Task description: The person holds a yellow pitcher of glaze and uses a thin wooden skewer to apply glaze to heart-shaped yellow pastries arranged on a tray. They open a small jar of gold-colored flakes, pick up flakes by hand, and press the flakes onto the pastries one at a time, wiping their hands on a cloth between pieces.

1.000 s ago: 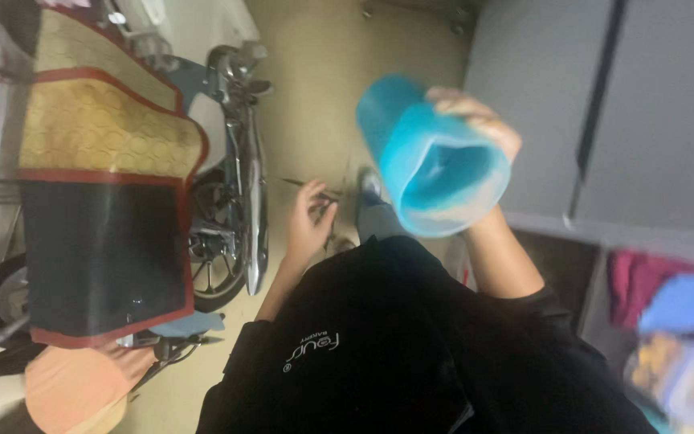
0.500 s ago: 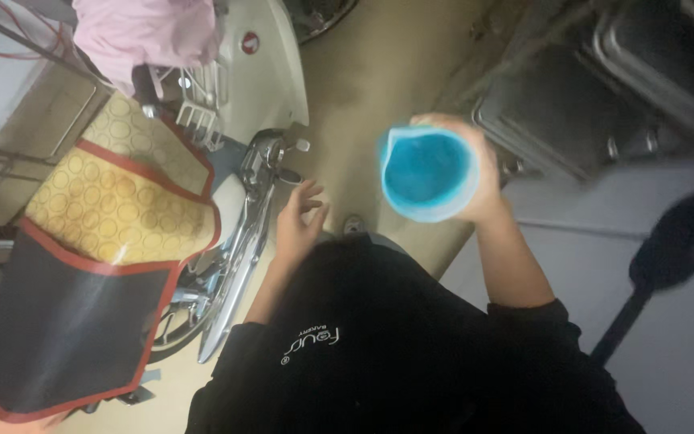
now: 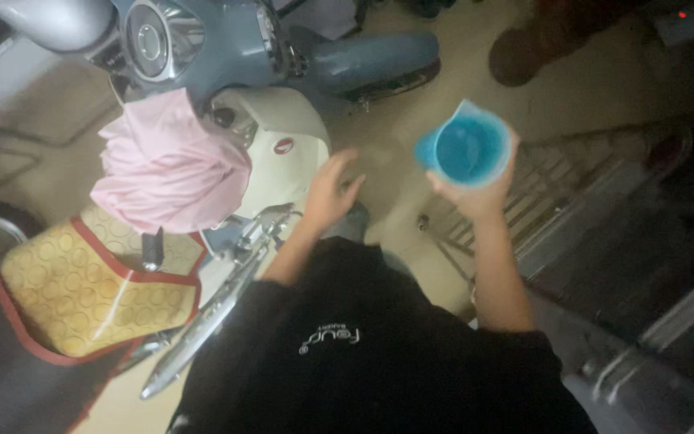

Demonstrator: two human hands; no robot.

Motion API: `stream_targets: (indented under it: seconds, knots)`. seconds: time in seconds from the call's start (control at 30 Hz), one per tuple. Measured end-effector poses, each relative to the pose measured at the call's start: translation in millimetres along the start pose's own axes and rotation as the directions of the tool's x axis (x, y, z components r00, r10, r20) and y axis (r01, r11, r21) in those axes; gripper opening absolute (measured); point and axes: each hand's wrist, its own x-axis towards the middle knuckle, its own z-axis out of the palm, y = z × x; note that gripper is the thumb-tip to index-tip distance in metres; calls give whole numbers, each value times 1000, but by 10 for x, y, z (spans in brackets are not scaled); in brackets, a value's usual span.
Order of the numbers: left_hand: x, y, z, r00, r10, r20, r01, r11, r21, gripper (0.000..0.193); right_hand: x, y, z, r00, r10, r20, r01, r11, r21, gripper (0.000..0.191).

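Two scooters (image 3: 226,48) crowd the floor, a pink cloth (image 3: 166,165) draped on one. Right hand (image 3: 471,189) grips an upright blue jug (image 3: 463,149), mid-carry; left hand (image 3: 327,193) hangs spread, empty. Next move needs a level jug.

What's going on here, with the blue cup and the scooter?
A person in a black shirt stands over a parked scooter, seen from above. The right hand holds a blue plastic cup upright, mouth facing up. The left hand is open and holds nothing, hovering near the scooter's cream body. A pink cloth is draped by the handlebars, and a yellow patterned cover lies over the seat.
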Motion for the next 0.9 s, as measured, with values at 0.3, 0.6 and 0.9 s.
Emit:
stream_targets:
  seconds: [0.3,0.6,0.9]
  knots:
    - [2513,-588,289,1000,3,-24,1,985,171,39,2944,2352,820,976,113,187,-76,978,-196,100]
    - [3665,-871,563,953,-218,-212,234,971,53,39,5015,3600,2678,884,158,439,-57,970,-235,91]
    - [3773,-823,767,823,-531,-202,462,833,-305,33,5818,3997,4435,767,249,591,-36,937,-348,76]
